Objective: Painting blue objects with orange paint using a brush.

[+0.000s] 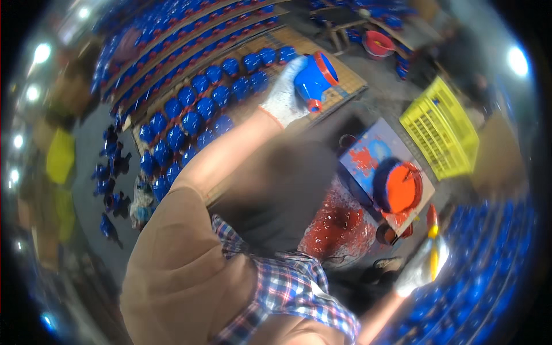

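My left hand (286,96), in a white glove, is closed around a blue-painted pipe fitting (313,79) that looks like a valve body. Its round opening has a red-orange rim, and a small port beneath is red too. It is held up over the end of a wooden board. Lower right, my gloved right hand (422,269) grips a paintbrush (433,233) with a yellow handle and a red tip pointing away from me. Beyond that hand stands a pot (419,185) of orange-red paint on a paint-smeared stand (376,144).
Rows of blue fittings (192,122) stand on the wooden board (351,86), with more racked behind. Dark-blue pieces (106,227) lie on the floor at left. A yellow crate (443,129), a red basin (378,43) and red-splashed flooring (336,227) lie around; blue parts (477,270) fill the right.
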The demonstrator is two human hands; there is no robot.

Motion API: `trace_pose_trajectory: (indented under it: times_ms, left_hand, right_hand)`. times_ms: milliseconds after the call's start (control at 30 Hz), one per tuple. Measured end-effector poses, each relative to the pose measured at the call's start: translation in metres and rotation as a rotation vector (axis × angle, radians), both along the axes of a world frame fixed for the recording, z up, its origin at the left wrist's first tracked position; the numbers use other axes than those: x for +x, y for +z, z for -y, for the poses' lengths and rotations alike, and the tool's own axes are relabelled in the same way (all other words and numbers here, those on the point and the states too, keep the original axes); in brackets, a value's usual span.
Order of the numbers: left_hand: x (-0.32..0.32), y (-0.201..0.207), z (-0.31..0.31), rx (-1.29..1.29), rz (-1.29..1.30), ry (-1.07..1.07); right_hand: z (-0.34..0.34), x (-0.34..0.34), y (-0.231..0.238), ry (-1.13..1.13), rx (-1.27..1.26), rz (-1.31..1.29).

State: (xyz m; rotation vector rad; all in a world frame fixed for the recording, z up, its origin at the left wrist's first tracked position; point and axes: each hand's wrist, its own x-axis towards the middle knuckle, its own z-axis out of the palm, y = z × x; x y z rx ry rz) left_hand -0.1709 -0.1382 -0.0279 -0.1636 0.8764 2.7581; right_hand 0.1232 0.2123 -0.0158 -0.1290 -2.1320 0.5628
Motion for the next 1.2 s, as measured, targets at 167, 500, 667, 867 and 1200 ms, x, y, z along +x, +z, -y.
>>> trace_pose_trajectory:
  times_ms: [167, 500, 667, 867, 1200]
  left_hand:
    - [0.002, -0.109, 0.053, -0.340, 0.025, 0.080]
    - [-0.028, -0.216, 0.146, -2.001, 0.356, -0.018]
    - [-0.050, -0.223, 0.154, -2.250, 0.286, -0.279]
    - [-0.027, -0.269, 0.201, -2.627, -0.516, -0.313]
    - [0.013, -0.341, 0.121, -2.366, -0.828, 0.160]
  right_hand:
    - [0.016, -0.018, 0.004, 0.025, -0.060, 0.191]
    - [0.013, -0.030, -0.026, 0.020, -0.087, 0.175]
    - [0.012, -0.034, -0.019, -0.008, -0.147, 0.244]
    - [0.003, -0.022, -0.005, -0.040, -0.079, 0.240]
    - [-0.069, 0.061, 0.089, -0.136, -0.215, 0.345]
